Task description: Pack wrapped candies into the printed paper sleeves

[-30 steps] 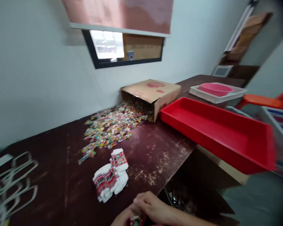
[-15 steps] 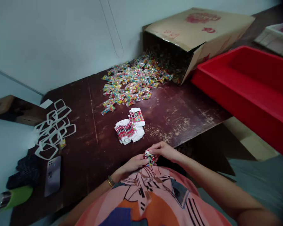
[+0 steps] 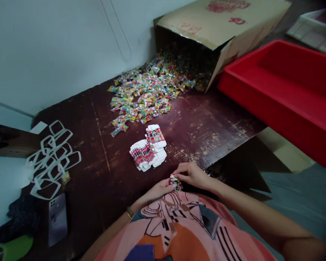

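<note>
Both of my hands meet at the near edge of the dark wooden table (image 3: 201, 127), just above my lap. My left hand (image 3: 156, 191) and my right hand (image 3: 191, 175) pinch a small printed red-and-white packet (image 3: 175, 182) between their fingertips. Just beyond them lies a fanned stack of flat printed cards (image 3: 149, 148). Farther back, a heap of small colourful candy sachets (image 3: 146, 96) spills from a cardboard box (image 3: 220, 27) tipped on its side.
A long red plastic tray (image 3: 285, 90) overhangs the table at the right. White card cut-out frames (image 3: 53, 156), a phone (image 3: 57, 218), a dark cloth (image 3: 19, 217) and a green object (image 3: 15, 248) lie at the left. A white tray (image 3: 312, 32) sits far right.
The view has tilted down from the wall and window to the tabletop and my lap. My hands stay together on the small packet, with the right hand now slightly lower over it.
</note>
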`<action>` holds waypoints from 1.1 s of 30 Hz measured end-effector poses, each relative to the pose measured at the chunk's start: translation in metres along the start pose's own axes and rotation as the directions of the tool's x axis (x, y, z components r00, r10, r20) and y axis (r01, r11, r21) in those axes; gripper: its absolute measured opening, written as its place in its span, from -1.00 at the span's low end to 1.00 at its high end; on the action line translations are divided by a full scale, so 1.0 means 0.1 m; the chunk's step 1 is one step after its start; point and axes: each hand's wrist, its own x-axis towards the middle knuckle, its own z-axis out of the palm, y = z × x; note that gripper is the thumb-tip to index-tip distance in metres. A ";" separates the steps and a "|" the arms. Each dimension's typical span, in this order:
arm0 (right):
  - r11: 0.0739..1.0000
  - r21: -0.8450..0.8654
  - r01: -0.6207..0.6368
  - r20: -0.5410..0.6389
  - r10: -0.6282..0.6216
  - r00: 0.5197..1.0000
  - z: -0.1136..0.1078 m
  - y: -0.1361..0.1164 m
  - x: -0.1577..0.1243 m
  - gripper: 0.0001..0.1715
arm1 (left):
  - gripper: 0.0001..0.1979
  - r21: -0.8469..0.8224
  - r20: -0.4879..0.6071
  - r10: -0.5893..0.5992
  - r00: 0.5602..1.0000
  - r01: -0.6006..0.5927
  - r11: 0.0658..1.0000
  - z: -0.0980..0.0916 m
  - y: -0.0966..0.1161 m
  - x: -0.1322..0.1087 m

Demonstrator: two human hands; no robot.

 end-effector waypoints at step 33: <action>0.997 -0.081 0.021 -0.455 -0.055 0.889 -0.16 0.31 0.25 -0.76 | -0.30 0.181 -0.235 0.174 0.956 -0.133 0.974 -0.25 0.58 -0.15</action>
